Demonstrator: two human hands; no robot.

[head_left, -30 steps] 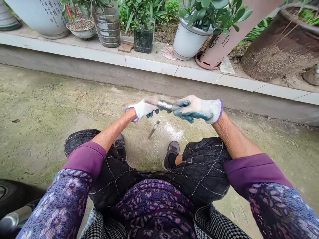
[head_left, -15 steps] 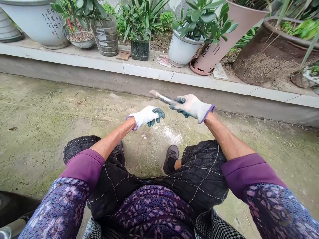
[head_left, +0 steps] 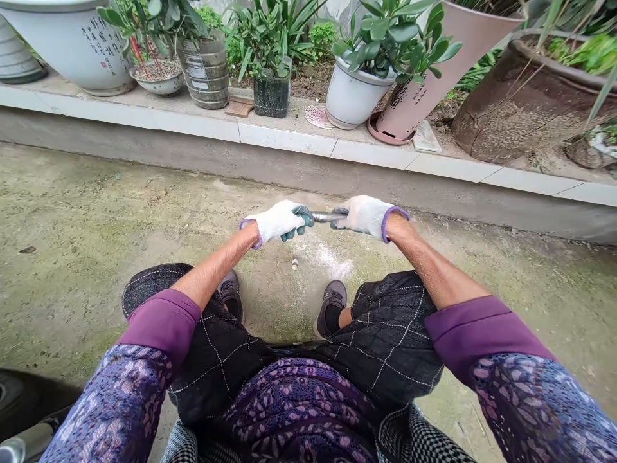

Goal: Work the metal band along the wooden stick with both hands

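Note:
A short silvery rod is held level between my two gloved hands, over the floor in front of my knees. My left hand has its fingers closed on the rod's left end and covers that end. At the other end, my right hand grips the rod between thumb and fingers. Both gloves are white with dark green fingers and purple cuffs. Under the hands lies a patch of white powder on the concrete. A small pale piece is on the floor left of the powder; its kind I cannot make out.
Beyond my hands runs a low ledge with white tiles. Potted plants stand along it, among them a white pot, a tall pink pot and a big brown pot. My shoes flank the powder.
My right hand has brought the rod down and left, from tilted to level. My left hand has closed on its free end. The small pale piece has shifted right on the floor.

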